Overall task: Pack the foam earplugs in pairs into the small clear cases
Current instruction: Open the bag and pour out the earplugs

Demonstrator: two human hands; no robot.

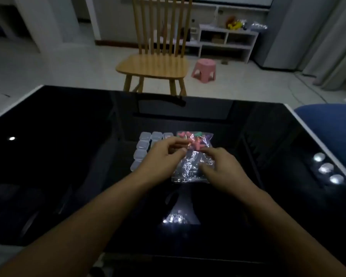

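- Black glossy table [68, 156] fills the lower view, ceiling lights reflected on it.
- Clear plastic bag [192, 166] lies mid-table, crinkled, with coloured foam earplugs [196, 143] bunched at its far end: pink, green, orange, some purple.
- Small clear cases [143, 145] sit in rows on the table just left of the bag, touching each other; lids look closed, count unclear because a hand covers part of the group.
- Left hand [164, 154] is over the cases and the bag's left edge, fingers curled, thumb and fingertips pinching at the bag near the earplugs; whether it holds film or an earplug cannot be told.
- Right hand [222, 166] rests on the bag's right side, fingers curled down onto the plastic, thumb pressed on the film, holding the bag.
- Wooden chair [154, 66] stands beyond the table's far edge, pink stool [204, 69] to its right on the floor.
- White shelf unit [226, 41] against the far wall.
- Blue seat [332, 124] at the table's right corner.
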